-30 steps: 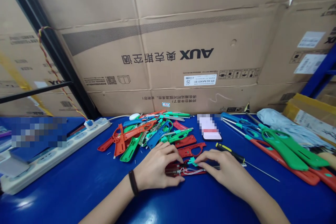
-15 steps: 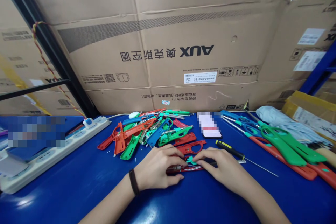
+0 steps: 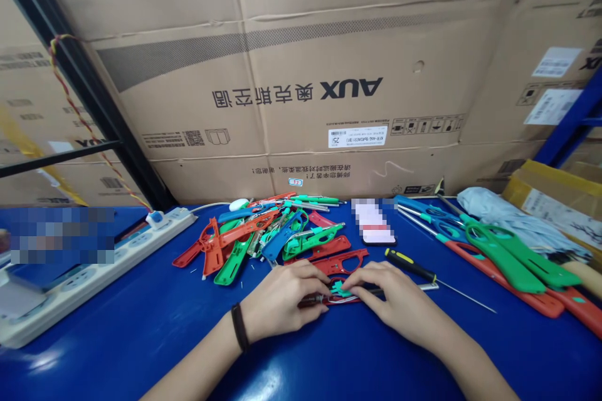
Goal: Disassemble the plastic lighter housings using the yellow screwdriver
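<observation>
Between my hands lies a red plastic trigger-grip housing [image 3: 313, 301] with thin wires and a dark metal tube on it. My left hand [image 3: 282, 299], with a black wristband, grips its near end. My right hand [image 3: 392, 296] rests on the other side, fingertips against a small teal plastic piece [image 3: 341, 289]. Much of the housing is hidden by my fingers. Just past my right hand lies a screwdriver with a yellow and black handle [image 3: 408, 265]. A heap of red, green and blue housings [image 3: 249, 238] sits beyond my left hand.
A white power strip [image 3: 98, 269] runs along the blue table [image 3: 141, 351] at left. A phone [image 3: 374, 222] lies beyond my hands. Large green and red plastic tools [image 3: 508, 269] and a grey bag [image 3: 508, 219] are at right, with cardboard boxes [image 3: 329, 75] behind.
My hands stay close together on the red housing, with only slight finger movement. The whole view has drifted a little, with the table shifting up and left.
</observation>
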A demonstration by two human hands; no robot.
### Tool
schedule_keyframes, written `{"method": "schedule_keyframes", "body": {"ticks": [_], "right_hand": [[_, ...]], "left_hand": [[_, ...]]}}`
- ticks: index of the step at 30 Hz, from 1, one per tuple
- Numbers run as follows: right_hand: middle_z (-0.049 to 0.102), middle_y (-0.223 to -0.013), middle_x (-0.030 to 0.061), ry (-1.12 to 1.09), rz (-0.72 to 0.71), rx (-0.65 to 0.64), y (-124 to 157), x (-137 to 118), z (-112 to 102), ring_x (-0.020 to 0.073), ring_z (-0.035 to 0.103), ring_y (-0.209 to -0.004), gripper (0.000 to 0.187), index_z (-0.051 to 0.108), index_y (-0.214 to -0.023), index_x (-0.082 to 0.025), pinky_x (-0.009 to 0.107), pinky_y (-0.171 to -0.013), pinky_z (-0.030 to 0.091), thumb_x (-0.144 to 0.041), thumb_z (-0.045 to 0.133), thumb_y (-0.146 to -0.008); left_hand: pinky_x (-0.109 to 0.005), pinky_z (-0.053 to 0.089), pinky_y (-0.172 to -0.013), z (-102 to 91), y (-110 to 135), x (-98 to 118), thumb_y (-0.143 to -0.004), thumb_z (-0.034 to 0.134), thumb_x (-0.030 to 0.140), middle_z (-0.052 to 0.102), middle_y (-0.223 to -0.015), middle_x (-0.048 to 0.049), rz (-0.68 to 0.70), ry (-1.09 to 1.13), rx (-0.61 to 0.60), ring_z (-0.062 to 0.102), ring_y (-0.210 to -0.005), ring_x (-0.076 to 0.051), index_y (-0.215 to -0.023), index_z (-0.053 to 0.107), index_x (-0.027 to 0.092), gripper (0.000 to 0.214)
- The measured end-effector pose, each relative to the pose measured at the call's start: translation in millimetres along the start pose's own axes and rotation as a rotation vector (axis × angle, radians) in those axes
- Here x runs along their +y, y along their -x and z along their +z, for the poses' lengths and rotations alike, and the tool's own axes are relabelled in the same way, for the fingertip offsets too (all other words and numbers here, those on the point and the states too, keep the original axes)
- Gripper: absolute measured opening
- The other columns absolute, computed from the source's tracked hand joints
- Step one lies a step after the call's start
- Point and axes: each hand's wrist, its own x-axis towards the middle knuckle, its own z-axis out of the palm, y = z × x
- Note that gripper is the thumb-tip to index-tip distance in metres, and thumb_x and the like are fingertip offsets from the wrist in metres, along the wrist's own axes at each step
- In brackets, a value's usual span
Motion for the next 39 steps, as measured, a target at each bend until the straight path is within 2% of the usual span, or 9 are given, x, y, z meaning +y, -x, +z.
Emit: {"method": "schedule_keyframes", "body": {"ticks": [9,21,30,35,39], "right_hand": [[0.068,-0.091,-0.0002,0.003,-0.02,0.012,0.0,1.8,2.5,0.0188,0.057,-0.088,0.019,0.067,-0.093,-0.027,0.031,-0.081,0.042,-0.023,0.049,-0.089],[0.067,-0.091,0.0016,-0.005,-0.011,-0.016,-1.0,0.4,2.1,0.0193,0.058,-0.088,0.02,0.067,-0.092,-0.025,0.033,-0.082,0.041,-0.021,0.048,-0.089],[0.068,-0.092,0.0005,-0.01,-0.003,-0.04,-0.8,-0.9,0.2,0.0186,0.058,-0.089,0.02,0.069,-0.093,-0.027,0.031,-0.082,0.041,-0.021,0.051,-0.088],[0.068,-0.09,0.0005,-0.009,-0.003,-0.036,-0.2,-2.5,0.1,0.0188,0.058,-0.088,0.018,0.069,-0.091,-0.027,0.03,-0.081,0.041,-0.021,0.052,-0.087],[0.068,-0.089,0.0005,-0.013,-0.002,-0.005,-0.8,-3.7,1.5,0.0185,0.058,-0.087,0.018,0.068,-0.091,-0.025,0.03,-0.081,0.041,-0.021,0.051,-0.088]], "left_hand": [[-0.028,0.048,-0.079,1.6,-2.0,5.5,-0.077,0.063,0.018,0.062,-0.105,-0.0005,-0.058,0.009,0.049,0.055,-0.095,-0.019,-0.093,0.066,0.023,0.017],[-0.03,0.047,-0.084,2.5,-3.8,12.2,-0.075,0.061,0.013,0.061,-0.107,-0.0006,-0.123,0.064,0.055,0.053,-0.102,-0.019,-0.089,0.064,0.023,0.017],[-0.032,0.048,-0.084,2.9,-3.3,12.9,-0.074,0.063,0.015,0.06,-0.102,-0.0037,-0.133,0.07,0.083,0.054,-0.098,-0.02,-0.087,0.062,0.02,0.014],[-0.033,0.048,-0.084,4.2,-3.5,12.9,-0.074,0.061,0.015,0.059,-0.106,-0.0045,-0.1,0.043,0.069,0.054,-0.098,-0.021,-0.087,0.064,0.02,0.015],[-0.035,0.048,-0.085,4.9,-2.7,12.4,-0.074,0.062,0.015,0.06,-0.109,-0.0058,-0.123,0.068,0.07,0.054,-0.101,-0.022,-0.088,0.064,0.019,0.015]]}}
